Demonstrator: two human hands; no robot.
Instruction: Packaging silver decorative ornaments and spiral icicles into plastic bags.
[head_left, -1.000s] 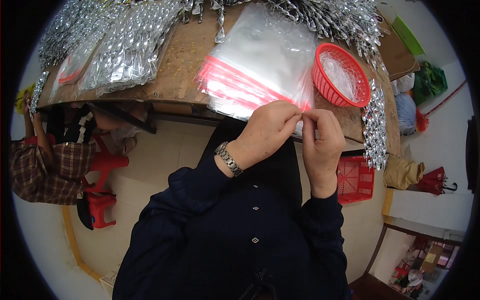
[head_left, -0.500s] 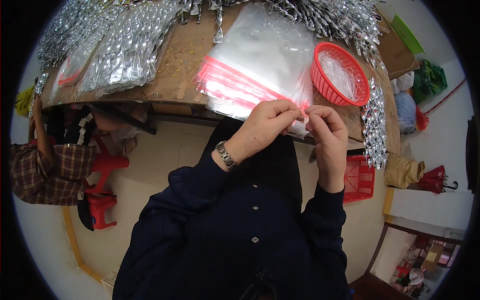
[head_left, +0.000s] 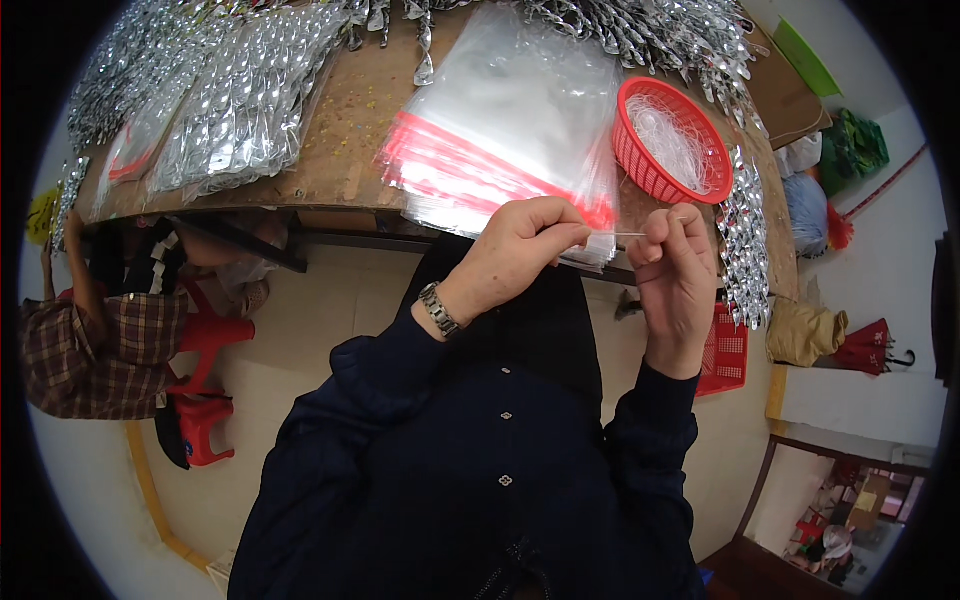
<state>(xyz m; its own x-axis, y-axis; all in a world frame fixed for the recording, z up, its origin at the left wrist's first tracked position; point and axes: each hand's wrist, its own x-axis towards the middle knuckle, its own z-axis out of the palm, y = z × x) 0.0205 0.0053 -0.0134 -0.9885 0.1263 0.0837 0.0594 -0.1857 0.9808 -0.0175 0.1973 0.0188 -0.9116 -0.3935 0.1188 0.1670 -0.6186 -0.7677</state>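
Note:
A thin clear thread (head_left: 628, 234) stretches between my two hands in front of the table edge. My left hand (head_left: 525, 248), with a metal watch on its wrist, pinches one end between thumb and forefinger. The other end is pinched by my right hand (head_left: 677, 265), held slightly apart to the right. Just beyond my left hand lies a stack of clear plastic bags (head_left: 520, 110) with red-edged openings. A red plastic basket (head_left: 627, 150) holding a tangle of clear threads (head_left: 672, 145) stands beyond my right hand.
Twisted silver strips (head_left: 745, 250) hang over the table's right edge; more silver strips in bags (head_left: 250, 100) lie at the left. A red crate (head_left: 722, 352) is on the floor. At the left, a person in a checked shirt (head_left: 100, 350) is beside red stools (head_left: 208, 430).
My hands have drawn apart, the right one moving to the right, and the thread between them now shows. The whole view has shifted slightly.

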